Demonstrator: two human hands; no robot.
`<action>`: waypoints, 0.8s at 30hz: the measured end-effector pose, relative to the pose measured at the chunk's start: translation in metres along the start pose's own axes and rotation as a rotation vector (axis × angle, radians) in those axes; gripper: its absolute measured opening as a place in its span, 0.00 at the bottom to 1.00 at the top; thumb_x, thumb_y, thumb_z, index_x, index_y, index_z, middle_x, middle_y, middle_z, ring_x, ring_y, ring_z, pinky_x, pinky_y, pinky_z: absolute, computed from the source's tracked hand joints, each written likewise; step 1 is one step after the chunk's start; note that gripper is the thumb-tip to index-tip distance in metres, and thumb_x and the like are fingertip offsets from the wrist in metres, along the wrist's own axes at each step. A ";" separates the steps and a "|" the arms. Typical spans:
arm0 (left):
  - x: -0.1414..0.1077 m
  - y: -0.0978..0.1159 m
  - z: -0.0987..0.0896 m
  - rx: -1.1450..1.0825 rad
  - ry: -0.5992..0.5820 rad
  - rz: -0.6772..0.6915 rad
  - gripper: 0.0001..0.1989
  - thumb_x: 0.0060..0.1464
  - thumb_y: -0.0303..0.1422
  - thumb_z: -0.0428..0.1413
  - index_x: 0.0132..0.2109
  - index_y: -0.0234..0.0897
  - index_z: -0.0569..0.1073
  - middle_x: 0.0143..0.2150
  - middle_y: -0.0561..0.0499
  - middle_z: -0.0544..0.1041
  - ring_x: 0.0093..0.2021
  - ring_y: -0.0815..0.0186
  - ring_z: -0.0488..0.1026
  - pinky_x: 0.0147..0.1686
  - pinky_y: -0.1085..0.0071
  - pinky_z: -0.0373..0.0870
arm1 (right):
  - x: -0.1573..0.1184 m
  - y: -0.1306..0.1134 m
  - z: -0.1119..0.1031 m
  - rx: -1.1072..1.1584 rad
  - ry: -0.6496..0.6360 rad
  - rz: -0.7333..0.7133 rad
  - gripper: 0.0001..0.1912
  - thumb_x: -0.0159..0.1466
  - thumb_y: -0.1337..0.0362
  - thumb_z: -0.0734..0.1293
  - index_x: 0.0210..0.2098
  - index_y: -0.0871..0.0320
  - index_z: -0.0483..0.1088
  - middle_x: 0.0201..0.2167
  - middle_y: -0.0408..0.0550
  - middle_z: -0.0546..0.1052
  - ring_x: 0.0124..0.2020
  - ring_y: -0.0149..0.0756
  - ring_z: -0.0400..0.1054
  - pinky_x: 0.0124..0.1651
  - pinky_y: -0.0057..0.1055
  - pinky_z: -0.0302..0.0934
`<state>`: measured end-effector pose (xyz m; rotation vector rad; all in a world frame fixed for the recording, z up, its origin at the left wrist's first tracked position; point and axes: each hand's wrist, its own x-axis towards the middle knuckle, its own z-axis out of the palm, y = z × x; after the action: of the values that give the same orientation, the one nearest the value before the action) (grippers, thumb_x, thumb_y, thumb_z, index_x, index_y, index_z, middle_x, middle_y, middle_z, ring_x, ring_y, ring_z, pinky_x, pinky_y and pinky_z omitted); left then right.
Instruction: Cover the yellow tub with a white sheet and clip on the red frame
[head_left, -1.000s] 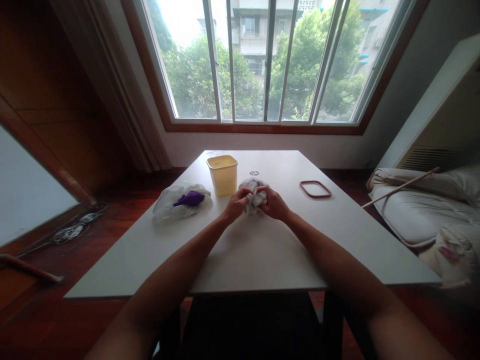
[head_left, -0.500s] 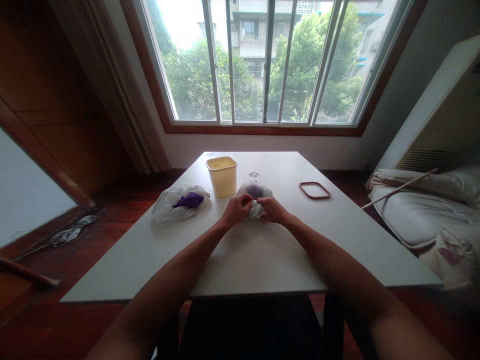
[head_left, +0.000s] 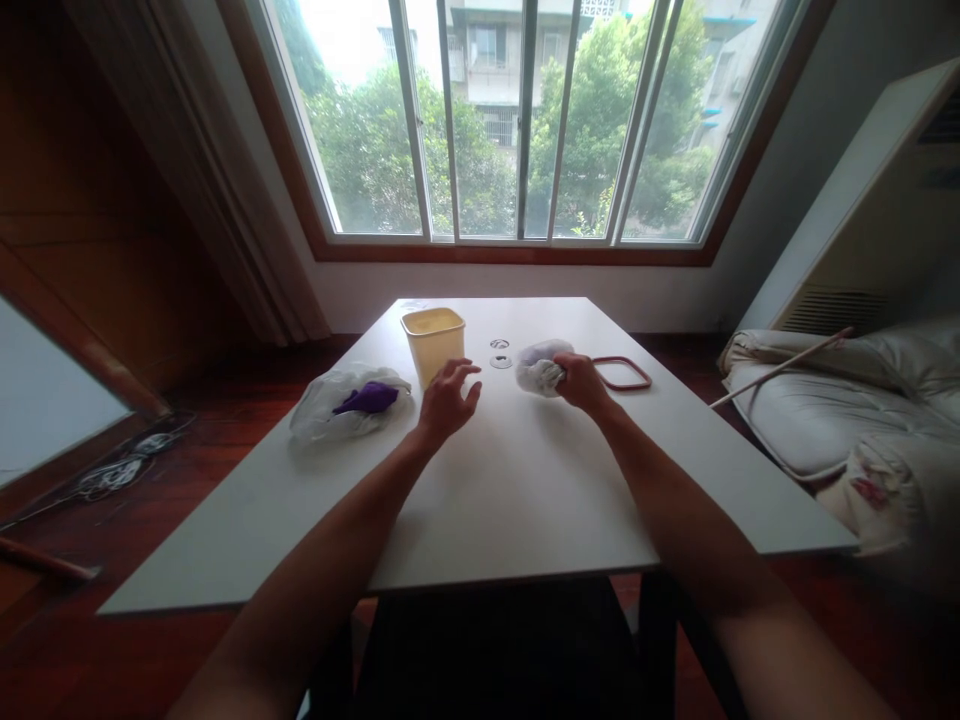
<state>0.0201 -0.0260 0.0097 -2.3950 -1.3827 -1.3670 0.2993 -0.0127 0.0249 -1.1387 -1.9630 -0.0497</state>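
My right hand (head_left: 582,383) is closed on the gathered top of a whitish see-through plastic bag (head_left: 541,368), with something dull purple showing faintly through it. My left hand (head_left: 448,398) holds nothing; its fingers are apart, just in front of the pale yellow bin (head_left: 435,340) and covering part of its lower right side. Left of the bin lies a second clear plastic bag (head_left: 319,408) with a dark purple bundle (head_left: 367,398) in or on it. To the right of my right hand, a reddish-brown square ring (head_left: 622,374) lies flat on the table.
The white table (head_left: 510,500) stands below the window. Near its middle are two small round marks or discs (head_left: 500,361). A thin stick (head_left: 780,366) leans across the pale cushioned seat (head_left: 799,425) on the right. Cables (head_left: 131,465) lie on the floor at left.
My left hand has let go of the bag and moved left with its fingers opening. My right hand has carried the bag to the right and away from me. The view has shifted slightly.
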 end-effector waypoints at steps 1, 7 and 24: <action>0.003 -0.003 -0.005 0.032 0.040 -0.012 0.14 0.59 0.32 0.54 0.52 0.39 0.74 0.56 0.44 0.73 0.57 0.56 0.71 0.56 0.60 0.70 | 0.001 0.009 -0.007 -0.033 0.061 0.013 0.07 0.54 0.70 0.63 0.21 0.55 0.60 0.24 0.47 0.71 0.27 0.37 0.63 0.33 0.34 0.57; 0.018 -0.035 -0.030 0.177 0.208 -0.025 0.29 0.60 0.30 0.50 0.68 0.38 0.58 0.71 0.42 0.59 0.68 0.51 0.61 0.62 0.56 0.65 | -0.006 0.067 -0.040 -0.199 0.351 0.129 0.10 0.60 0.62 0.63 0.24 0.53 0.59 0.27 0.51 0.69 0.32 0.41 0.63 0.41 0.40 0.60; 0.025 -0.063 -0.026 0.211 0.153 -0.002 0.21 0.63 0.34 0.49 0.60 0.35 0.70 0.51 0.41 0.72 0.49 0.56 0.73 0.50 0.62 0.73 | -0.034 0.131 -0.031 -0.278 0.238 0.690 0.15 0.50 0.63 0.68 0.38 0.58 0.71 0.39 0.56 0.74 0.44 0.50 0.69 0.49 0.45 0.64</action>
<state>-0.0376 0.0166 0.0210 -2.1115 -1.4110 -1.3013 0.4225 0.0275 -0.0244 -1.8472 -1.3009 -0.0885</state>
